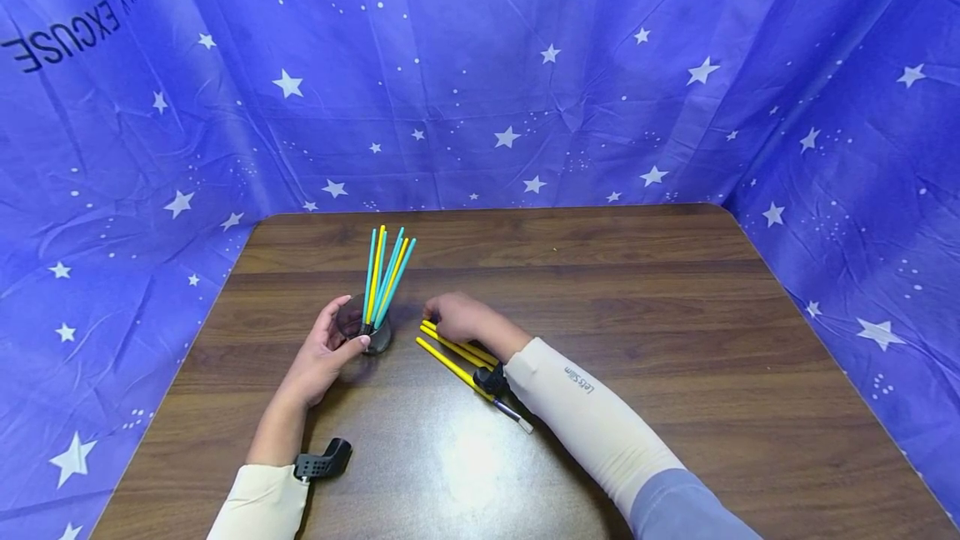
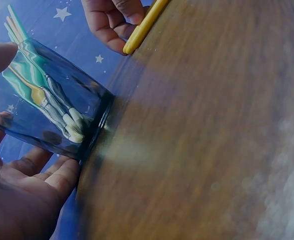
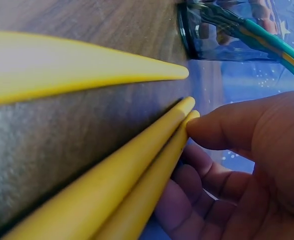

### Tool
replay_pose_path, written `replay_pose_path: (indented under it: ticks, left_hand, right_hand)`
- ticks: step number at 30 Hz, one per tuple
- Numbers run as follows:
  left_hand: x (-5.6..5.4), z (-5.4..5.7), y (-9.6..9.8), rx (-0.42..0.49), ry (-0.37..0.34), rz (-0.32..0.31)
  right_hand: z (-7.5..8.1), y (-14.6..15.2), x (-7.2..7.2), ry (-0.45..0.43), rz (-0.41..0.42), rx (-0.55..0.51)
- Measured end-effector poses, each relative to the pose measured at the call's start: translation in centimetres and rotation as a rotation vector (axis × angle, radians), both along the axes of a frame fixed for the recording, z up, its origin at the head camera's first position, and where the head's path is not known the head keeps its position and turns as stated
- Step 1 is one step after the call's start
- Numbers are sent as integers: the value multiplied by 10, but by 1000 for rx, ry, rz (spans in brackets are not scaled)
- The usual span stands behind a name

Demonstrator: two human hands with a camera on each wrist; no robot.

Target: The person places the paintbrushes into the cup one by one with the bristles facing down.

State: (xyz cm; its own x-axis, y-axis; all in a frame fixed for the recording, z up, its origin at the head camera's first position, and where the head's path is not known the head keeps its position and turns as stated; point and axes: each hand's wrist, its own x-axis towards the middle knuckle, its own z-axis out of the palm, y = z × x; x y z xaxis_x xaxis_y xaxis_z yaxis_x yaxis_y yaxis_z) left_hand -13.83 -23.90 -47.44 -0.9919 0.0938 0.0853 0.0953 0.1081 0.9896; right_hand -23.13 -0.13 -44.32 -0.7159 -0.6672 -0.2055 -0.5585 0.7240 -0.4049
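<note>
My left hand [image 1: 322, 361] holds a clear dark-tinted glass cup [image 1: 381, 343], thumb at the near rim and fingers round its far side. Several teal and yellow paintbrushes [image 1: 388, 282] stand in it, bristles down, as the left wrist view shows. To the right of the cup, my right hand [image 1: 465, 317] pinches the handle end of a yellow paintbrush [image 3: 156, 182] between thumb and fingers. Another yellow paintbrush [image 3: 111, 175] lies right against it. A third yellow paintbrush [image 1: 453, 369] lies apart, nearer to me, its pale bristles pointing to the lower right.
All of this is on a brown wood-grain table [image 1: 637, 298]. A blue curtain [image 1: 450, 90] with white stars hangs round the back and sides. A black wrist camera [image 1: 322, 461] sticks out from the left wrist, and another [image 1: 489, 379] sits over the brushes.
</note>
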Motion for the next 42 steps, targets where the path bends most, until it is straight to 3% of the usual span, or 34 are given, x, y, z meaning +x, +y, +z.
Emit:
replay_pose_path:
  ticks: [14,27,42]
  left_hand:
    - [1,-2,0,1,-4,2]
    - [-1,-4,-2,-1,3,7]
    - [-1,1,1,5,-16,9]
  right_hand:
    - [12,9,-6,-5,-37,-93]
    - [46,19,-8,26,-108,-284]
    - [67,24,-9,71,-182,-446]
